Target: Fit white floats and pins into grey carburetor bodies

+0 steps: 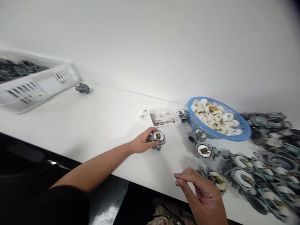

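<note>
My left hand (pixel 145 141) is wrapped round a grey metal carburetor body (pixel 158 140) with a white ring-shaped float in its open face. The carburetor is at the table surface, near the middle. Nearer the front edge, my right hand (pixel 199 193) is raised with thumb and index finger pinched together; whatever is between the tips is too small to make out. Just beyond my left hand lies a small white tray (pixel 175 114) of thin metal pins. A loose white float (pixel 142 114) sits at the tray's left end.
A blue basket (pixel 243 137) heaped with white floats stands at the back right. Several carburetors with floats (pixel 243 178) crowd the right side. At far left is a white crate (pixel 47 84) of dark metal parts, with one carburetor body (pixel 82 88) beside it.
</note>
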The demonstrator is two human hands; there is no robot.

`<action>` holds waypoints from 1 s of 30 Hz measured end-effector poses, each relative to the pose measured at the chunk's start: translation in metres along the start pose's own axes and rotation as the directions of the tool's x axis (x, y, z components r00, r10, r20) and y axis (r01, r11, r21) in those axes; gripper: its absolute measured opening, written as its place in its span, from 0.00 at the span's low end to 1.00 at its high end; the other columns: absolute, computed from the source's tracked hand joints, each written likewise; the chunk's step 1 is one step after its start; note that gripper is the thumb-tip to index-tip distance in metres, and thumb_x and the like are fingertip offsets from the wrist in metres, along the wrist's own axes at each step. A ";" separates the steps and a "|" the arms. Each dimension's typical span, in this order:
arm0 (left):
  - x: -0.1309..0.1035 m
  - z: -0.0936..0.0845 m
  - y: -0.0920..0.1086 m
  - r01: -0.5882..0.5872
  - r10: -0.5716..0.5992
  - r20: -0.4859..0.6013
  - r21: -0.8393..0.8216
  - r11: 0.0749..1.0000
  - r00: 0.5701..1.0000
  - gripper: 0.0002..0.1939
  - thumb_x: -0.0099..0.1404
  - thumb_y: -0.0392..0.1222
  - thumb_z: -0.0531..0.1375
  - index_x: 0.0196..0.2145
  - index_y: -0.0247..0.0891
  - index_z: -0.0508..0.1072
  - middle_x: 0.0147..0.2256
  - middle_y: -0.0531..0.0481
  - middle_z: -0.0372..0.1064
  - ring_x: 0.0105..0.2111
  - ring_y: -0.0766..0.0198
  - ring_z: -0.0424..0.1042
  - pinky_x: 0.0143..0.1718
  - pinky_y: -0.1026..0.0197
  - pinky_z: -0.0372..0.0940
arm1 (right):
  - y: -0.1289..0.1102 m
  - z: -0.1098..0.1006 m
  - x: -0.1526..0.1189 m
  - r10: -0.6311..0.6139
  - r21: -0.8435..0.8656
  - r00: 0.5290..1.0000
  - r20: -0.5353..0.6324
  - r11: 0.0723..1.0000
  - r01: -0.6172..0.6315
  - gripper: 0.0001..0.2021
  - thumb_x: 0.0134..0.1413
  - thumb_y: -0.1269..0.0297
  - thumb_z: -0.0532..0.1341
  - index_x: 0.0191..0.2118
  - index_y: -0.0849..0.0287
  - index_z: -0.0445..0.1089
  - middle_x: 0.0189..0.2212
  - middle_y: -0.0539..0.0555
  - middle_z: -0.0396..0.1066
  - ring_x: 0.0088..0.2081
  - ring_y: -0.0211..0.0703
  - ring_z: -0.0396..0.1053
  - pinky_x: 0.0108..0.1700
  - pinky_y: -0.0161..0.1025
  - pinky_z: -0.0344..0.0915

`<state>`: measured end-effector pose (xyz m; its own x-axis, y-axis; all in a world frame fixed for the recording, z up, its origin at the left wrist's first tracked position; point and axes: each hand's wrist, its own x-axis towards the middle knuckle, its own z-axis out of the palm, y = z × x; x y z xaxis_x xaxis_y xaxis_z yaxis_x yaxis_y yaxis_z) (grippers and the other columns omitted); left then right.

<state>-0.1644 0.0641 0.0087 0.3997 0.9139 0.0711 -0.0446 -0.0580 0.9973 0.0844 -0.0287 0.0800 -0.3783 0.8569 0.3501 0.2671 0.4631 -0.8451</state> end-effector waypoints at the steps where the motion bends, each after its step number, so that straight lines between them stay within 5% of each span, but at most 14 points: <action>1: 0.001 -0.001 -0.002 0.002 -0.002 -0.009 -0.013 1.000 1.000 0.28 0.67 0.53 0.66 0.57 0.41 0.63 0.46 0.42 0.71 0.42 0.58 0.73 0.44 0.52 0.70 | 0.005 0.009 -0.006 -0.011 0.030 1.000 0.006 0.999 0.011 0.09 0.63 0.69 0.63 0.43 0.45 0.78 0.27 0.50 0.74 0.28 0.44 0.71 0.30 0.40 0.69; 6: 0.002 -0.004 -0.003 0.013 -0.013 -0.013 -0.008 1.000 1.000 0.30 0.62 0.51 0.71 0.56 0.39 0.66 0.44 0.42 0.72 0.41 0.58 0.74 0.42 0.55 0.71 | 0.032 0.035 -0.021 -0.018 -0.028 1.000 -0.002 0.999 0.018 0.05 0.64 0.68 0.64 0.39 0.51 0.79 0.29 0.50 0.77 0.30 0.42 0.73 0.33 0.37 0.71; 9: 0.000 -0.003 0.002 0.030 -0.031 0.019 0.014 0.999 0.999 0.29 0.62 0.49 0.71 0.55 0.38 0.67 0.44 0.42 0.73 0.41 0.59 0.74 0.43 0.56 0.71 | 0.048 0.038 -0.022 -0.048 -0.118 0.994 -0.094 0.992 0.037 0.05 0.64 0.66 0.65 0.38 0.52 0.79 0.29 0.51 0.77 0.30 0.43 0.73 0.35 0.40 0.71; 14: 0.000 -0.004 0.006 0.032 -0.025 0.084 -0.082 0.996 0.996 0.27 0.56 0.45 0.75 0.49 0.36 0.70 0.45 0.41 0.74 0.44 0.58 0.75 0.45 0.56 0.72 | 0.062 0.041 -0.025 -0.110 -0.153 0.991 -0.078 0.983 0.097 0.06 0.63 0.68 0.64 0.36 0.54 0.79 0.33 0.52 0.80 0.35 0.45 0.76 0.42 0.42 0.73; 21: -0.001 -0.006 0.006 0.067 -0.053 0.136 -0.105 0.992 0.989 0.26 0.55 0.41 0.75 0.49 0.37 0.72 0.44 0.44 0.74 0.42 0.61 0.75 0.43 0.60 0.72 | 0.061 0.042 -0.028 0.016 -0.071 0.996 -0.083 0.997 -0.022 0.05 0.58 0.68 0.68 0.32 0.54 0.81 0.31 0.53 0.78 0.36 0.46 0.76 0.37 0.39 0.72; 30: -0.004 0.002 0.004 0.046 -0.046 0.008 -0.100 0.994 0.999 0.27 0.50 0.41 0.77 0.46 0.37 0.75 0.40 0.47 0.75 0.37 0.62 0.75 0.39 0.59 0.70 | 0.068 0.045 -0.029 0.153 0.083 0.986 -0.066 0.986 -0.147 0.06 0.51 0.60 0.72 0.31 0.57 0.83 0.23 0.51 0.77 0.22 0.38 0.67 0.27 0.36 0.63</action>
<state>-0.1641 0.0595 0.0120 0.4086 0.9124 0.0256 -0.1170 0.0246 0.9928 0.0737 -0.0318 -0.0052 -0.2742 0.9306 0.2425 0.2455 0.3116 -0.9179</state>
